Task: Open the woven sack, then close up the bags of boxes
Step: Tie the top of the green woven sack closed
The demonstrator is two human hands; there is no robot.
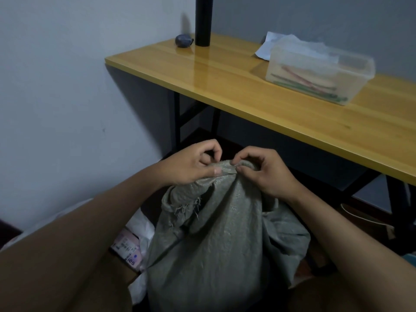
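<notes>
Both hands pinch the bunched top of the woven sack (pixel 225 233): the left hand (pixel 193 164) holds the grey weave between thumb and curled fingers on the left of the gathered neck, and the right hand (pixel 265 171) nips the fold just beside it with thumb and forefinger, the two grips almost touching at the peak. The sack stands upright on the floor between the person's forearms, in front of the wooden table (pixel 247 86), its mouth twisted or folded shut — whether a knot or a tie holds it cannot be made out. A frayed edge (pixel 189 207) hangs loose below the left hand. The step in hand looks to be the opening of the sack, barely begun. To do it well, the fingers should find the free edge of the mouth rather than haul on the bulk — the frayed strands suggest the weave will unravel or snag if tugged hard. Drawing the two pinches apart sideways, with the body of the sack kept steady and upright, ought to spread the neck without tipping it. At the sack's left foot lies a white plastic bag (pixel 139 224) holding a pink printed box (pixel 129 248), likely one of the bags to be closed later. On the table stand a clear plastic tub (pixel 319 73) and a black post (pixel 203 21).
</notes>
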